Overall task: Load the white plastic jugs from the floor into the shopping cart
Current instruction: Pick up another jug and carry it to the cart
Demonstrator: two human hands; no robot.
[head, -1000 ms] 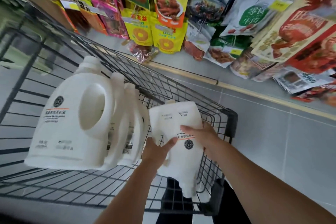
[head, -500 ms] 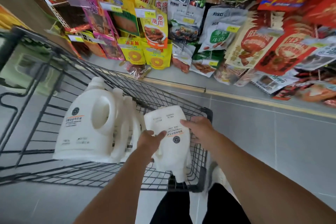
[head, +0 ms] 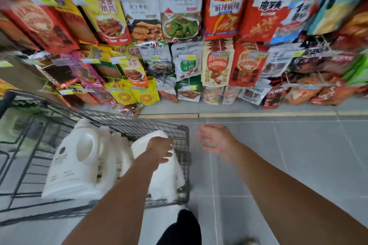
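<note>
Though the picture is smeared with motion, I can read the layout well enough. My left hand sits on the end jug, fingers bent over its upper face in what I take for a grip, and that jug is inside the shopping cart, tucked into the corner nearest me. My right hand is outside the basket, to the right of the left hand, with the cart's wire wall between it and the jug; its fingers are slack and it carries nothing. The end jug's long axis runs away from me, flat end toward the far rim; its near end is too blurred to read. Left of my left hand the other jugs are packed in a row, touching. So the left hand is the one on the load, and I judge it need only let go. The right hand hangs over the floor, where a further jug would come from, but I see none on the tiles here.
</note>
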